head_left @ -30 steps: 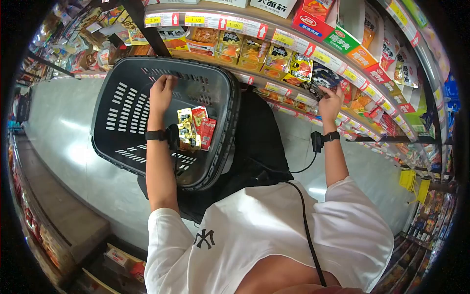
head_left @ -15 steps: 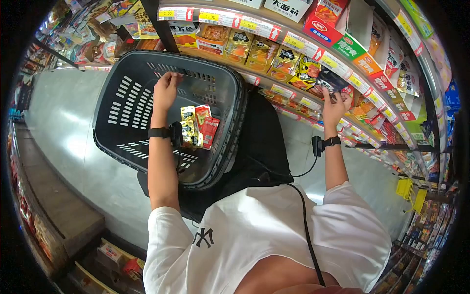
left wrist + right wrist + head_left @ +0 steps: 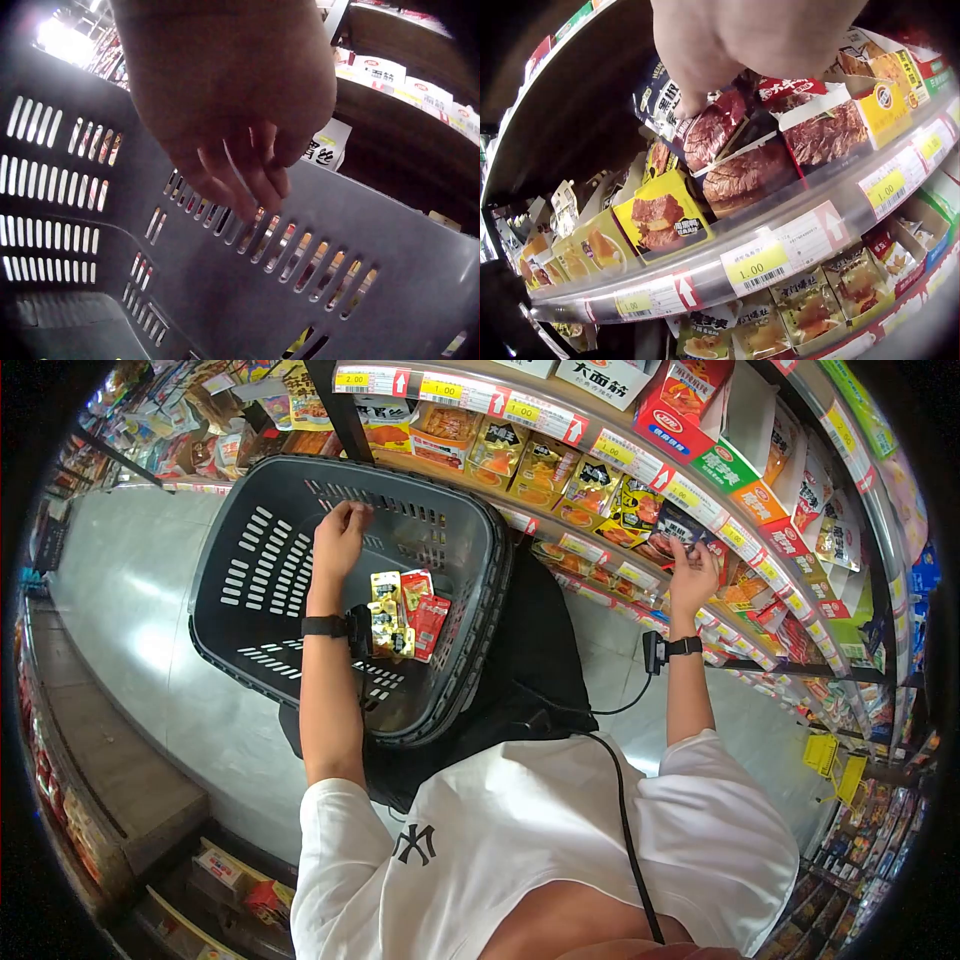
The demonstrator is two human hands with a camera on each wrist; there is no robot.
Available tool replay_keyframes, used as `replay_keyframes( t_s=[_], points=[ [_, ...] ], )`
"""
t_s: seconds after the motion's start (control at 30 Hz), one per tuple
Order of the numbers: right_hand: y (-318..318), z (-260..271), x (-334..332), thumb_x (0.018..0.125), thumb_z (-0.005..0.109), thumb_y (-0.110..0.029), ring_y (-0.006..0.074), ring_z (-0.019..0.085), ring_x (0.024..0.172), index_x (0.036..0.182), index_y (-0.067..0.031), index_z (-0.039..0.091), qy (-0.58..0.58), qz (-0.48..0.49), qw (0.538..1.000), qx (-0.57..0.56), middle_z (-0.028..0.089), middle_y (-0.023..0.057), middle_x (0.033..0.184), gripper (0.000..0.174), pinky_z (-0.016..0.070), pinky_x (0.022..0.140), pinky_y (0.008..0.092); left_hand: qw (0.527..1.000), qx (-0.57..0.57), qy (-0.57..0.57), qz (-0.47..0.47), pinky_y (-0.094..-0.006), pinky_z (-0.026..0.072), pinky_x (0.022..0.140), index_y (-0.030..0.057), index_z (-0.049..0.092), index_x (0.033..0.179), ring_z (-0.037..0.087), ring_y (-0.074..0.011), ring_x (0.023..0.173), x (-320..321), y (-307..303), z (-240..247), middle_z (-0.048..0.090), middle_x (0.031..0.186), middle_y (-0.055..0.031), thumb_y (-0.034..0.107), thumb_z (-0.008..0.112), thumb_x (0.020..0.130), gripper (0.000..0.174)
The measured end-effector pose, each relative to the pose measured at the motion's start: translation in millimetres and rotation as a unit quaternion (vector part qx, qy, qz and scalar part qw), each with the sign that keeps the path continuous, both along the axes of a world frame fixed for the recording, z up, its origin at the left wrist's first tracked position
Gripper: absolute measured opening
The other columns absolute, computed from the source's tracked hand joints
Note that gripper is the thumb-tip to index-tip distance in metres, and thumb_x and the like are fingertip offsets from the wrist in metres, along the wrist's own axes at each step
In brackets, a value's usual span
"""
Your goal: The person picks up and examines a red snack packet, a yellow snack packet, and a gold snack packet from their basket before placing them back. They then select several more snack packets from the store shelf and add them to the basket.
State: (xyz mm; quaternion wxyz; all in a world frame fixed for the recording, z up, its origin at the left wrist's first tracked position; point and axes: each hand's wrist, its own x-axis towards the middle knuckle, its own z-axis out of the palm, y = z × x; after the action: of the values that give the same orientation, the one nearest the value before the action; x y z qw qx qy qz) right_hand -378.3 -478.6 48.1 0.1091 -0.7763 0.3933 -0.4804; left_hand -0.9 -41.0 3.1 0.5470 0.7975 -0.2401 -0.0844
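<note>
My right hand (image 3: 693,578) is at the shelf, pinching a dark snack packet (image 3: 680,524) by its edge. In the right wrist view the thumb lies on this packet (image 3: 714,133), which has a meat picture and white lettering; the other fingers are mostly hidden. The packet stands over an open display box (image 3: 751,180). Inside the black basket (image 3: 270,490), my left hand (image 3: 338,548) hangs with loosely bent fingers, holding nothing, close to the slotted far wall. Yellow packets (image 3: 385,615) and red packets (image 3: 430,625) lie on the basket's bottom.
A shelf edge with price labels (image 3: 757,266) curves in front of the display boxes. To the left of the dark packet stands a yellow box (image 3: 664,217). Upper-shelf boxes (image 3: 705,455) overhang the right hand's area. A cable (image 3: 620,800) runs down over the white shirt.
The dark packet has turned and its lettered front shows more clearly, while the right hand's fingers have shifted on it. The left hand keeps its place over the basket. The head view has shifted slightly.
</note>
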Motion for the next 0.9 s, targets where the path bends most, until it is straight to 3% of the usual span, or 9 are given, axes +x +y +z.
replay_keyframes(
  t_s=[0.13,0.23,0.43,0.63,0.9],
  points=[
    [-1,-3,2,0.078,0.093,-0.026,0.0151,0.066,0.074,0.099,0.0069,0.074,-0.087,0.025,0.994,0.061,0.069,0.0079,0.088,0.043,0.0536,0.07,0.0304,1.0,0.012,-0.009,-0.004,-0.0313,0.0546,0.08,-0.0006,0.071,0.105,0.073,-0.018,0.086,-2,-2,7,0.076,0.09,-0.0111,0.026,0.056,0.106,0.03],
    [0,2,-3,0.079,0.092,-0.026,0.0142,0.068,0.074,0.099,0.0071,0.074,-0.028,0.023,0.999,0.035,0.071,0.008,0.087,0.042,0.0547,0.069,0.0291,0.999,0.046,-0.019,0.011,-0.0314,0.0543,0.08,-0.0001,0.071,0.104,0.073,-0.0179,0.086,-12,-7,24,0.076,0.089,-0.0099,0.024,0.056,0.105,0.028],
    [-7,-7,-9,0.082,0.09,-0.028,0.0127,0.069,0.072,0.098,0.007,0.073,-0.044,0.031,0.989,0.136,0.075,0.0095,0.082,0.042,0.0555,0.07,0.0279,0.999,0.03,-0.016,-0.002,-0.0313,0.0538,0.082,0.0008,0.071,0.104,0.073,-0.0189,0.088,-11,-11,19,0.075,0.09,-0.0101,0.023,0.056,0.105,0.027],
    [-4,-12,-10,0.089,0.084,-0.024,0.0098,0.07,0.076,0.091,0.0056,0.067,-0.113,0.112,0.973,0.167,0.077,0.0103,0.086,0.034,0.055,0.071,0.0255,0.999,0.024,-0.018,-0.02,-0.0305,0.0532,0.081,0.0,0.07,0.103,0.072,-0.0175,0.087,-5,-10,11,0.075,0.092,-0.0099,0.021,0.056,0.105,0.025],
    [-1,-10,-13,0.09,0.083,-0.024,0.0102,0.07,0.078,0.091,0.0044,0.066,-0.106,0.099,0.973,0.178,0.077,0.0117,0.088,0.033,0.0553,0.073,0.0256,0.999,0.036,-0.01,-0.015,-0.0306,0.0537,0.077,0.0006,0.071,0.104,0.071,-0.017,0.082,-6,-11,7,0.076,0.089,-0.0103,0.022,0.056,0.106,0.027]
  ],
)
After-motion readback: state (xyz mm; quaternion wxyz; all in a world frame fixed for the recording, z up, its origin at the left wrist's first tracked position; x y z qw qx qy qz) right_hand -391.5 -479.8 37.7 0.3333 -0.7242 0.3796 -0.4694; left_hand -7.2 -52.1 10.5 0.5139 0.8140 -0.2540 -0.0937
